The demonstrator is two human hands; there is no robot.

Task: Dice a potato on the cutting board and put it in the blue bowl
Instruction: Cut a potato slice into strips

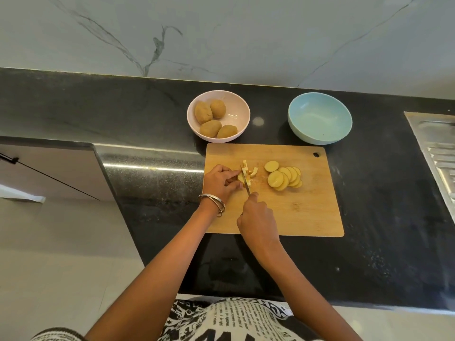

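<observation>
Nearest the camera, a black-and-white printed garment [229, 321] fills the bottom edge, and two bare forearms reach from it over the dark speckled tabletop [369, 217] to a wooden cutting board [307, 212].

On the board's left part, the left hand [220, 182], with metal bangles [213, 204] at its wrist, has its fingers curled down onto a small stack of potato slices [240, 177], pinning it against the board. The right hand [256, 217] is closed around the handle of a knife [247, 184]; the handle itself is hidden inside the fist, and only the narrow blade shows, running away from the person and set into the held stack just beside the left fingertips. Just beyond the blade lie a few pale cut potato sticks [248, 169], some touching one another.

To the right on the board, well apart from both hands, a fan of round potato slices [284, 177] lies overlapping, with yellow flesh and thin brown edges.

Past the far edge of the board stand two bowls. The pink bowl [240, 112], to the left, holds four whole unpeeled potatoes [210, 119]. The blue bowl [320, 118], to the right, has no potato in it.

At the far right edge a ribbed steel sink drainboard [438, 148] is set into the tabletop.
</observation>
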